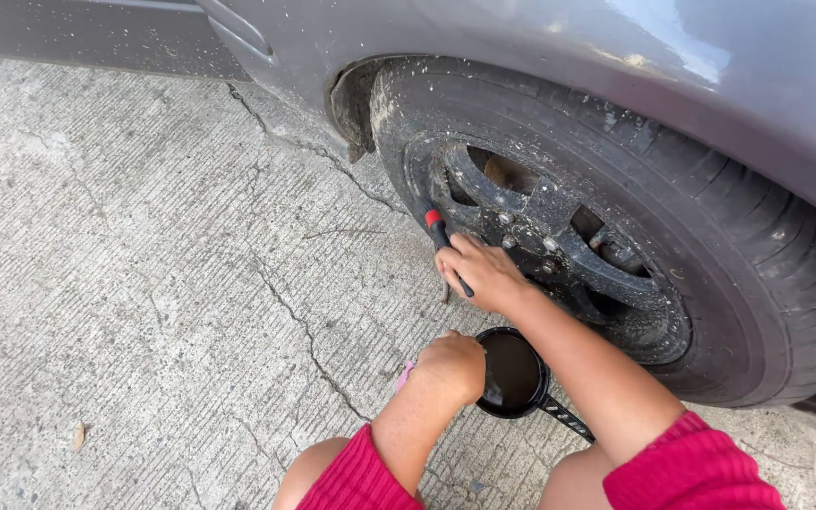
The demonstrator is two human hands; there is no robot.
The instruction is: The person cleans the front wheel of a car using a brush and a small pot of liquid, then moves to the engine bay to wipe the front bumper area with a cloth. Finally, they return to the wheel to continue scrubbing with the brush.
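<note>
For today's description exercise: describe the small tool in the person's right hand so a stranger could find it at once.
Start at the grey car's dirty wheel. In front of its dark spoked rim, the right hand grips a slim black brush pointed at the rim's edge. Its red band near the tip sets it apart from the round black pan on the concrete.

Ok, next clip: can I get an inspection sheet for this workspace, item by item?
Surface: cracked, grooved concrete ground, dry.
Job's things: dirty car wheel, tyre and rim speckled with dried mud; black brush with a red band against the rim; round black pan on the ground holding dark liquid.
Clutter: a dry leaf; something pink under the left hand, kind unclear.
Fingers: right hand grips the brush; left hand rests at the pan's edge.
Cables: nothing seen.
Surroundings: grey car body above the wheel; red sleeves at the bottom.
</note>
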